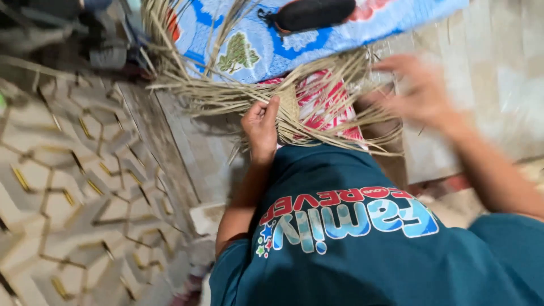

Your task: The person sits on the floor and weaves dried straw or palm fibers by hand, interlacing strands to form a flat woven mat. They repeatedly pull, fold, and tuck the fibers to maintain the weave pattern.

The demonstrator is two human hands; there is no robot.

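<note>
The half-woven straw mat (294, 105) lies across the person's lap, its loose strands fanning sideways, with the left hand (260, 127) clamped on its woven edge and the right hand (422, 93), blurred and fingers spread, just beside the strands' right ends.

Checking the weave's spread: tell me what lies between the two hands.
In the head view, loose straw strips over red patterned cloth span between left hand and blurred right hand.

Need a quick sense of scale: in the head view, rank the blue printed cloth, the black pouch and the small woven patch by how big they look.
1. Blue printed cloth, largest by far.
2. Black pouch, partly cut off at the top edge.
3. Woven patch pinched by the left hand, smallest, though the strands hide its edges.
</note>
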